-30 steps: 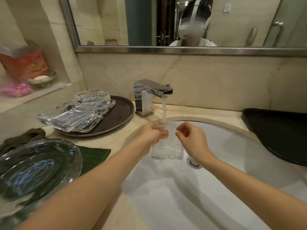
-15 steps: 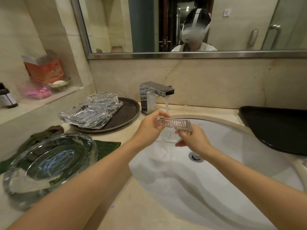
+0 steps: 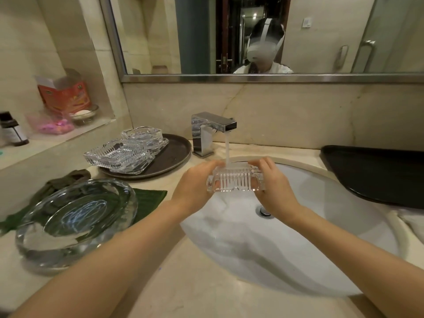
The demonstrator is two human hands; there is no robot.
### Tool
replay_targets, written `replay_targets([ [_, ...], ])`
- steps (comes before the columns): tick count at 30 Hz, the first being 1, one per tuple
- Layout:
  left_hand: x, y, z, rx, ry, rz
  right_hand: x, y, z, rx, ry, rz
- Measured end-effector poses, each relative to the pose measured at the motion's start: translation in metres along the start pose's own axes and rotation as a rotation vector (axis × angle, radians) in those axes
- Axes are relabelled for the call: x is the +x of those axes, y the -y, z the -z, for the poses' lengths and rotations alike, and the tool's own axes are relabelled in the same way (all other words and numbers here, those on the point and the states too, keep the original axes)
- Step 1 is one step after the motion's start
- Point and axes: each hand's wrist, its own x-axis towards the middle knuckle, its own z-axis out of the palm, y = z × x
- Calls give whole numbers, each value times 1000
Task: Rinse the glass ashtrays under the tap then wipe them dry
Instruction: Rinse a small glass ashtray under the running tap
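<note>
A ribbed square glass ashtray (image 3: 235,181) is held level over the white sink (image 3: 321,260), right under the stream from the chrome tap (image 3: 212,131). My left hand (image 3: 195,187) grips its left end and my right hand (image 3: 273,187) grips its right end. Water falls onto the ashtray's top. Two more ribbed glass ashtrays (image 3: 119,154) lie on a round dark tray (image 3: 174,157) left of the tap. A big round glass ashtray (image 3: 75,221) sits on the counter at the near left.
A green cloth (image 3: 149,198) lies under and beside the big round ashtray. A black tray (image 3: 378,175) is on the counter at the right. A wall niche at the left holds a red box (image 3: 64,95), a small dish and a dark bottle (image 3: 11,131).
The ashtray went from hanging upright in the stream to lying flat and level. My hands have shifted to its two ends and it sits higher under the tap.
</note>
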Motion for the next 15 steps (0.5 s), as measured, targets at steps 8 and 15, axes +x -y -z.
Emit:
replay_targets([
  [8,-8,1,17,-114,39,193,15,19,-1,97,109,-196],
  [15,-10,3,49,-249,176,481,39,37,-10,105,191,-389],
])
